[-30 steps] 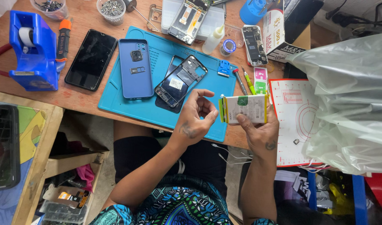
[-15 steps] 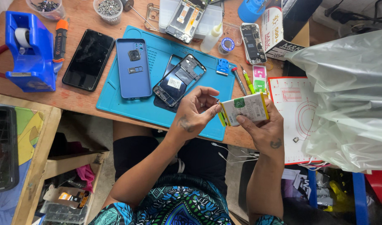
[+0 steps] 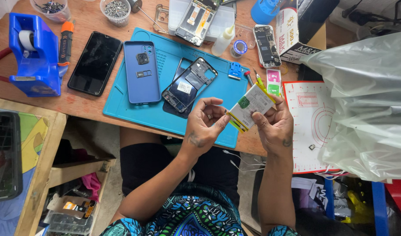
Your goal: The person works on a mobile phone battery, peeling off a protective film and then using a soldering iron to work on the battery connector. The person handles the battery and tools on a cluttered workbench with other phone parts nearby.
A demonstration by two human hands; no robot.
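Two hands (image 3: 205, 126) (image 3: 275, 124) share one battery (image 3: 251, 106). On the bench (image 3: 91, 105): one mat (image 3: 218, 87), one tape dispenser (image 3: 34, 54), two screw cups (image 3: 115, 9) (image 3: 52, 8), one glue bottle (image 3: 222, 40), one blue back cover (image 3: 141, 72).

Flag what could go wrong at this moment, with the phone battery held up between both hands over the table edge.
The white phone battery is pinched only by fingertips of the left hand and right hand, at the table's near edge; a slip would likely drop it to the lap or floor. The left fingers work at its yellow-edged end, so hard pulling might bend it. The open phone frame lies close by and could be knocked.
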